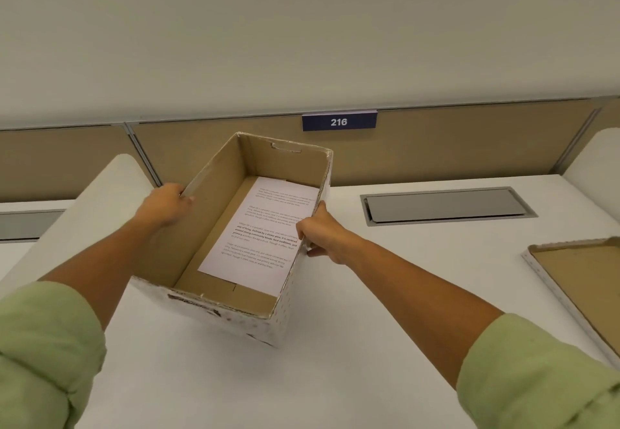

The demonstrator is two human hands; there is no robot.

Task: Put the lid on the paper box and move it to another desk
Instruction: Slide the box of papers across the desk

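Note:
An open paper box (188, 227), brown inside and white with dots outside, stands on the white desk (402, 294) in front of me, turned at a slant. A printed sheet of paper (265, 234) lies flat on its bottom. My left hand (166, 205) grips the rim of the box's left long wall. My right hand (322, 230) grips the rim of the right long wall, thumb inside. The lid (583, 271) lies upside down on the desk at the far right, partly cut off by the frame edge, apart from the box.
A grey cable hatch (446, 205) is set into the desk behind the lid. A tan partition (469, 140) with a blue sign reading 216 (339, 121) runs along the back. A white rounded divider (110, 190) rises at the left, another at the far right.

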